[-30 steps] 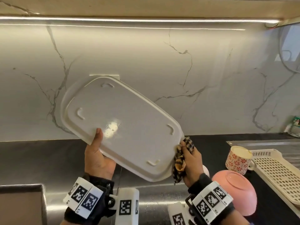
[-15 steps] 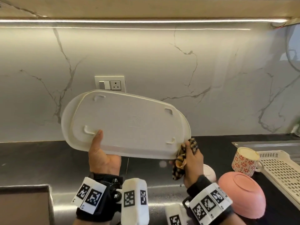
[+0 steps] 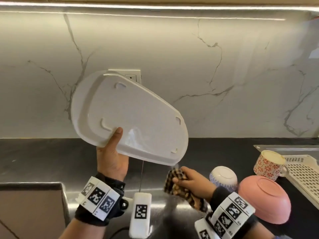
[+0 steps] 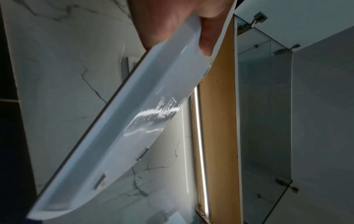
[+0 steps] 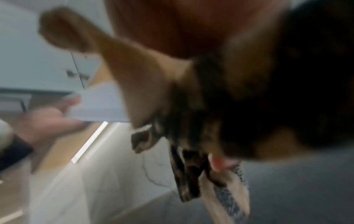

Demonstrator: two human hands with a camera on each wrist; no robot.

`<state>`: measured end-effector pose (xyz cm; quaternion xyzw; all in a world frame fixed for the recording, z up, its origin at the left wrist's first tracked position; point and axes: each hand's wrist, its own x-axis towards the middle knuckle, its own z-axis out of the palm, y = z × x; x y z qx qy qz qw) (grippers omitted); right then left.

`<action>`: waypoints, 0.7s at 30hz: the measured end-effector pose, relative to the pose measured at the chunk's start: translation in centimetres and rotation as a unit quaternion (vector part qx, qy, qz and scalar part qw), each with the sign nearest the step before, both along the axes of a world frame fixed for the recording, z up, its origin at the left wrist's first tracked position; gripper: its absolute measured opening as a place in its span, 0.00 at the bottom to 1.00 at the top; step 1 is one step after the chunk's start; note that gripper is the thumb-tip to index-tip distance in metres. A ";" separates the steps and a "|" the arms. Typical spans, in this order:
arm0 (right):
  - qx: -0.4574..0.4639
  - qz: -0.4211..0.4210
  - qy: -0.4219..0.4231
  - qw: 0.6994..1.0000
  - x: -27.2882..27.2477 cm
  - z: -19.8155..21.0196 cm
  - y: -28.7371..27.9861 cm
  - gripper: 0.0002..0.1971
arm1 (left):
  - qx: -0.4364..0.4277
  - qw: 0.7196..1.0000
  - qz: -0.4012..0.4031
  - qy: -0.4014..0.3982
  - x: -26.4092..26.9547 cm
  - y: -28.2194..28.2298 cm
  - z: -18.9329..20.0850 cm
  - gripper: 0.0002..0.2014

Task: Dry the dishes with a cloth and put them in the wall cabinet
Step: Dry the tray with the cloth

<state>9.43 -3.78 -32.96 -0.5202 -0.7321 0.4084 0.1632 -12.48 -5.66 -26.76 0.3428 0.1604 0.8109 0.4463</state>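
A white oblong tray [image 3: 138,118] is held up tilted before the marble wall, underside toward me, right end lower. My left hand [image 3: 113,157] grips its lower edge, thumb on the underside; the left wrist view shows that tray [image 4: 134,121] with wet streaks and my thumb [image 4: 205,37] on it. My right hand [image 3: 191,181] holds a bunched brown checked cloth [image 3: 174,183] just below the tray's right corner, apart from it. The right wrist view is blurred but shows the cloth [image 5: 184,166] hanging from the fingers.
On the dark counter at right stand an upturned pink bowl [image 3: 264,199], a small upturned white bowl [image 3: 223,176], a red-patterned mug [image 3: 268,164] and a cream slotted drain rack [image 3: 305,175]. A wall socket [image 3: 133,75] peeks over the tray. The wall cabinet's underside [image 4: 220,106] shows above.
The tray has tilted, its right end dropping and left end rising. My right hand with the cloth came off the tray's edge and lowered a little.
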 end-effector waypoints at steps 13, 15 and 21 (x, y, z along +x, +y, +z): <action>-0.001 0.008 -0.191 0.982 0.1 -2.7 2.5 0.40 | -0.075 0.997 -0.018 -0.031 -4.4 -0.9 -2.8 0.48; 0.070 -0.050 -0.099 0.991 0.3 -0.4 2.9 0.30 | -0.083 0.995 -0.028 -0.043 -4.7 -0.9 -3.0 0.44; -0.071 -0.185 0.383 0.902 0.9 2.9 3.2 0.17 | -0.091 0.991 -0.080 -0.052 -4.6 -0.5 -2.9 0.24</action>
